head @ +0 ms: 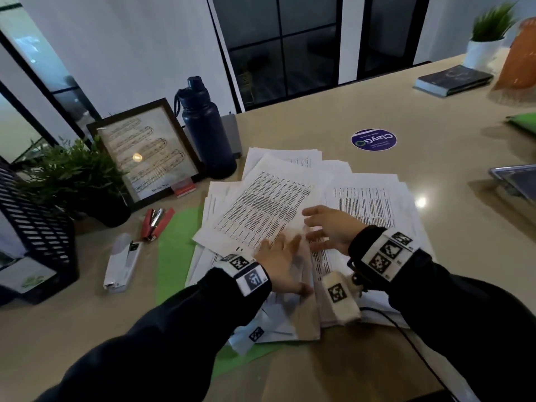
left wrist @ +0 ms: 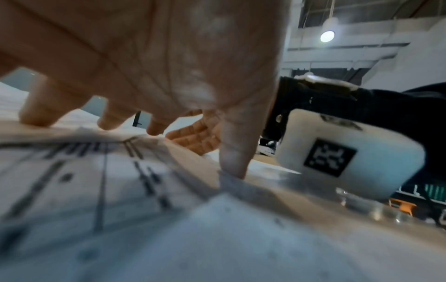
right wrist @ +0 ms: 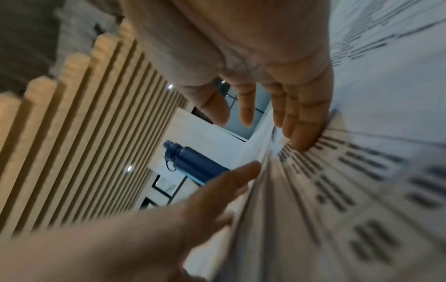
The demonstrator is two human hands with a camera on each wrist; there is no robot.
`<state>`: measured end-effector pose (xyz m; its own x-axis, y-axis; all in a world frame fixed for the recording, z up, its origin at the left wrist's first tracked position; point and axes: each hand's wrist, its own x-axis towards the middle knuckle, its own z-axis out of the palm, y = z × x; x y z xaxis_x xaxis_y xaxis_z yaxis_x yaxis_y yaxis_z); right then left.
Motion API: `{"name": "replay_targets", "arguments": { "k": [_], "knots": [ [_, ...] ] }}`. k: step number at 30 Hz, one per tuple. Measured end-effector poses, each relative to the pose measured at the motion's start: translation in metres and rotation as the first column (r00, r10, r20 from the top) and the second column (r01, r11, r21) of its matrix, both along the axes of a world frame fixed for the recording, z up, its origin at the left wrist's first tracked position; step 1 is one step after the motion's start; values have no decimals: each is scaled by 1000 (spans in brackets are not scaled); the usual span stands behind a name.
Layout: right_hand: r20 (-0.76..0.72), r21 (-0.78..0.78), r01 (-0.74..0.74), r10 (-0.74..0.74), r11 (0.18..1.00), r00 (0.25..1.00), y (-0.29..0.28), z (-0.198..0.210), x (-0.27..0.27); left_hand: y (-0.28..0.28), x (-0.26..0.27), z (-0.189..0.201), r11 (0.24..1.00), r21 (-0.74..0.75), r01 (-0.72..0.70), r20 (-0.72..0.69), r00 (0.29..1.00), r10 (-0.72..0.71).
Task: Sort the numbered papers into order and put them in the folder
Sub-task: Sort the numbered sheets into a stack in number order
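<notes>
Your desk [head: 377,117] carries everything, and the biggest thing under your hands is the loose spread of printed papers [head: 261,204], fanned out and overlapping, so no page order is set yet. Beneath that spread, showing past its edge on your left grip's outer side and toward your body, lies the green folder [head: 177,245]; it sits flat under the sheets, which I judge makes it the landing place once the stack is squared. The page numbers are too blurred to read.

Your left hand [head: 280,264] is released: fingers straight and spread, the tips pressing down on a sheet, as the left wrist view shows with the fingertips [left wrist: 36,118] touching paper. That flat press likely pins the pile so it does not slide. Your right hand [head: 329,227] is just beside it, also released, fingers extended with the tips [right wrist: 304,141] resting on a printed page, thumb apart and holding nothing; it looks placed to push or fan a sheet aside.

Beyond your left grip stand a framed print [head: 145,152] and a navy bottle [head: 207,132]; nearer, out to its left, lie a red stapler [head: 155,223] and a white device [head: 121,262].
</notes>
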<state>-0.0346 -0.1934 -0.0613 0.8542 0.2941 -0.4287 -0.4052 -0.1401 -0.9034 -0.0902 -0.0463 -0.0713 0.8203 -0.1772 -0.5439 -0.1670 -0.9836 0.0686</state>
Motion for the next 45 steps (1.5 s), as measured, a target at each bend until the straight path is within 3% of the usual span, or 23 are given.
{"name": "replay_targets", "arguments": {
  "k": [2,4,6,11,17,22,31,36,40,43,45],
  "knots": [
    [111,-223,39,-14,974,994,4,-11,-4,-9,-2,0,1000,12,-12,19,1000,11],
    [154,-156,141,-117,978,981,6,-21,-10,-19,-2,3,999,45,-8,42,999,6],
    [110,-108,152,-140,982,984,4,-26,-13,-27,0,2,997,81,-9,69,998,4],
    [-10,-34,85,-85,996,996,-8,-20,-22,-11,23,10,990,-141,-24,161,986,47],
    [29,-239,-119,129,964,991,-9,-21,-21,43,21,29,970,-222,100,33,995,-95],
    [-28,-367,-337,352,867,936,3,-15,-26,55,-4,8,969,-64,238,-92,966,-243],
    [96,-528,-394,515,752,852,20,-9,-25,40,-40,-2,956,33,291,-42,956,-289],
    [190,-389,-265,359,882,914,11,-16,-21,42,-38,-1,953,-45,301,26,954,-300],
    [153,-172,29,-2,985,988,-5,-31,-8,58,-20,2,977,-51,209,-20,977,-210],
    [73,34,355,-356,934,932,-17,-28,-2,61,-17,5,982,-53,184,5,983,-184],
    [43,112,427,-433,897,900,-26,-26,-3,57,-19,5,974,-73,215,17,977,-214]
  ]
}}
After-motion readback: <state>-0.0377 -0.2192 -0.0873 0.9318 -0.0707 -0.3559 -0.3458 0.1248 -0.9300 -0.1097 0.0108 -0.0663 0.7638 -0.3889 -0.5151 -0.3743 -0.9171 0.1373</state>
